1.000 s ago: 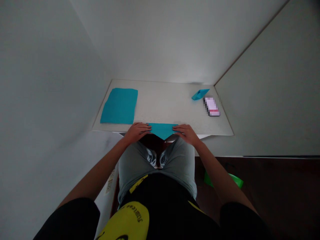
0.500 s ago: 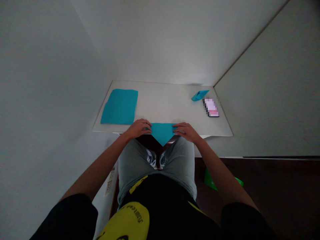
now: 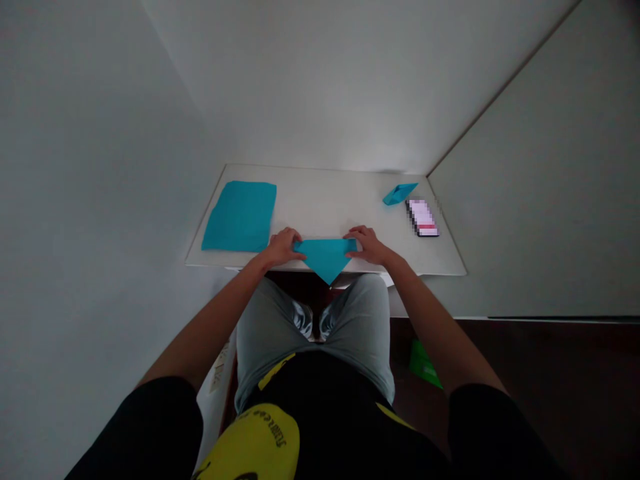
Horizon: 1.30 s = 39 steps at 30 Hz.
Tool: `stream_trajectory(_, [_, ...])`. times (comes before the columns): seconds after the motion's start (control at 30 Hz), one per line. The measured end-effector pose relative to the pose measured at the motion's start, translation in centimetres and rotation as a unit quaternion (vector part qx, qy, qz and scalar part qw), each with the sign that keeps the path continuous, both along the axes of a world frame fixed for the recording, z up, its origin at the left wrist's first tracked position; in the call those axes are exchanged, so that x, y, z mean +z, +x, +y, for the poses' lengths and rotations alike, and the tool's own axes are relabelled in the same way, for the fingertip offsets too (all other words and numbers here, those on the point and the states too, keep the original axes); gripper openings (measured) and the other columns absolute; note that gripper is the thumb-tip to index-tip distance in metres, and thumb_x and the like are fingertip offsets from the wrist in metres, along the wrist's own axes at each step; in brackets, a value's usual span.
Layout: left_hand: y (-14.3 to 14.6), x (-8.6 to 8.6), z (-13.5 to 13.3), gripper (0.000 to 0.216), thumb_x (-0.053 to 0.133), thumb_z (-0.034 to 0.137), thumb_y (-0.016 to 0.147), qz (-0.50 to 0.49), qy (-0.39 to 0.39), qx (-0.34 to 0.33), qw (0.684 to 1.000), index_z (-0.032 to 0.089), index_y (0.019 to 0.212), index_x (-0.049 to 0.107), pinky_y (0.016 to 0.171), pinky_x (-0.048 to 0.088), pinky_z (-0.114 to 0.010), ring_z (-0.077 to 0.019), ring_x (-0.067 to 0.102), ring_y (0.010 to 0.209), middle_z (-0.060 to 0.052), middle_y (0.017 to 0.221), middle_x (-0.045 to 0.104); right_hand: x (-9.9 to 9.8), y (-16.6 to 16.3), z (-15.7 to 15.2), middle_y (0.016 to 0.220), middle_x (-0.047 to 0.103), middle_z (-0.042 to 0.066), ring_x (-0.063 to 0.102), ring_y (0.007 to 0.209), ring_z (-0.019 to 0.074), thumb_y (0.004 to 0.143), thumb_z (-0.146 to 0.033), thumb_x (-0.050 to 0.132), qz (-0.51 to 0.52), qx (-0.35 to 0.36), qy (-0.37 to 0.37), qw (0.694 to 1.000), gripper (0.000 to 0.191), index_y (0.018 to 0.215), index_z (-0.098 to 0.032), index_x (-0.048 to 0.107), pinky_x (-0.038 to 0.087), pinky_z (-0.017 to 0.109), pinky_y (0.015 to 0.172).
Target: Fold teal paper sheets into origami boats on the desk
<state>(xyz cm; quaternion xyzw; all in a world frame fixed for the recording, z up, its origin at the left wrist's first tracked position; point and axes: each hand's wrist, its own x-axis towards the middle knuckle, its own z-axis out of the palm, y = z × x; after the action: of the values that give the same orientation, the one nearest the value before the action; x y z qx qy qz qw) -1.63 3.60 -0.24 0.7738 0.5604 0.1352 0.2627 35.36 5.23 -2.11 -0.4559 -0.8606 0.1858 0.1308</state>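
A blue paper folded into a triangle [image 3: 325, 257] lies at the near edge of the white table [image 3: 330, 207], its point hanging over the edge toward my lap. My left hand [image 3: 283, 245] pinches its left corner with curled fingers. My right hand [image 3: 367, 244] grips its right corner the same way. Both hands rest on the tabletop at the paper's top edge.
A flat stack of blue paper [image 3: 241, 215] lies at the table's left. A small folded blue paper shape [image 3: 399, 193] and a phone [image 3: 423, 218] sit at the far right. White walls close in on three sides. A green object [image 3: 425, 365] is on the dark floor.
Both hands have moved a little farther onto the table, carrying the triangle with them. Their fingers have shifted from lying beside the paper to closing on its corners.
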Motion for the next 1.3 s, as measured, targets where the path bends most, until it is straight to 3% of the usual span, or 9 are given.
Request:
stream_trajectory(0.1, [0.0,-0.1,-0.2,0.063,0.097,0.036,0.071,-0.044,-0.035,0.019,0.998,0.023,0.124,0.065,0.088,0.054,-0.040,-0.0245,0.070,0.089,-0.003,0.102,0.075,0.5,-0.2,0.4,0.139,0.066,0.016,0.061,0.130,0.0373,0.084,-0.042,0.090,0.015,0.003,-0.006,1.000,0.047,0.124,-0.023,0.075,0.048,0.058,0.115])
stream_trajectory(0.2, [0.0,-0.2,-0.5,0.068,0.092,0.034,0.076,-0.088,-0.034,0.005,0.996,0.024,0.138,0.063,0.080,0.054,-0.035,-0.0207,0.069,0.081,-0.001,0.098,0.075,1.2,-0.6,0.1,0.124,0.072,0.011,0.066,0.117,0.0306,0.091,-0.039,0.082,0.042,0.034,-0.015,0.998,0.026,0.110,-0.023,0.074,0.050,0.048,0.108])
stream_trajectory(0.33, [0.1,-0.7,-1.4,0.031,0.075,0.028,0.093,-0.109,0.036,-0.002,0.993,0.021,0.124,0.078,0.089,0.057,-0.036,-0.0214,0.072,0.090,-0.005,0.103,0.076,2.2,-1.3,-1.7,0.113,0.078,0.009,0.069,0.107,0.0284,0.101,-0.030,0.070,0.011,0.005,0.026,1.000,0.009,0.104,-0.023,0.075,0.048,0.042,0.098])
stream_trajectory(0.43, [-0.1,-1.3,-2.7,0.025,0.065,0.022,0.100,-0.088,0.109,0.004,0.990,0.023,0.115,0.084,0.098,0.057,-0.040,-0.0243,0.073,0.105,-0.008,0.113,0.079,2.4,-1.5,-3.5,0.123,0.080,0.010,0.070,0.114,0.0293,0.102,-0.022,0.065,-0.045,-0.021,0.074,0.996,0.016,0.114,-0.023,0.076,0.047,0.043,0.098])
stream_trajectory(0.67, [-0.4,-2.7,-6.3,0.044,0.057,0.017,0.102,-0.029,0.209,-0.082,0.974,0.027,0.140,0.076,0.119,0.049,-0.051,-0.0271,0.067,0.139,-0.005,0.147,0.074,1.6,-4.2,-8.2,0.158,0.066,0.011,0.061,0.146,0.0292,0.100,-0.007,0.055,-0.051,-0.077,0.125,0.988,0.044,0.136,-0.022,0.073,0.043,0.051,0.120])
stream_trajectory(0.83, [-0.2,-2.6,-7.3,0.057,0.070,0.039,0.099,-0.023,0.214,-0.095,0.972,0.026,0.154,0.066,0.130,0.039,-0.056,-0.0319,0.058,0.152,-0.009,0.159,0.065,0.7,-10.2,-10.7,0.170,0.054,0.012,0.050,0.159,0.0286,0.111,-0.032,0.051,0.023,-0.045,0.090,0.995,0.053,0.163,-0.021,0.054,0.034,0.055,0.134])
stream_trajectory(0.93, [-0.3,-2.8,-7.4,0.058,0.072,0.041,0.099,-0.027,0.214,-0.094,0.972,0.026,0.155,0.065,0.130,0.039,-0.056,-0.0320,0.058,0.152,-0.010,0.159,0.065,-0.3,-11.9,-10.8,0.172,0.050,0.016,0.045,0.163,0.0317,0.113,-0.048,0.050,0.039,-0.040,0.070,0.996,0.062,0.166,-0.016,0.050,0.032,0.057,0.136])
stream_trajectory(1.17, [0.1,-3.1,-7.5,0.047,0.074,0.041,0.100,-0.055,0.224,-0.075,0.970,0.029,0.145,0.072,0.129,0.040,-0.056,-0.0316,0.061,0.149,-0.009,0.152,0.070,-1.9,-5.8,-10.3,0.174,0.045,0.019,0.045,0.162,0.0359,0.112,-0.055,0.048,0.040,-0.123,0.088,0.988,0.070,0.171,-0.017,0.042,0.034,0.063,0.133])
stream_trajectory(1.3, [0.5,-3.2,-8.0,0.031,0.079,0.035,0.097,-0.087,0.202,-0.049,0.974,0.030,0.127,0.081,0.127,0.042,-0.058,-0.0306,0.067,0.142,-0.006,0.138,0.079,-1.8,-2.7,-11.4,0.175,0.045,0.018,0.045,0.161,0.0375,0.103,-0.069,0.060,0.014,-0.104,0.099,0.990,0.088,0.173,-0.021,0.037,0.033,0.063,0.132])
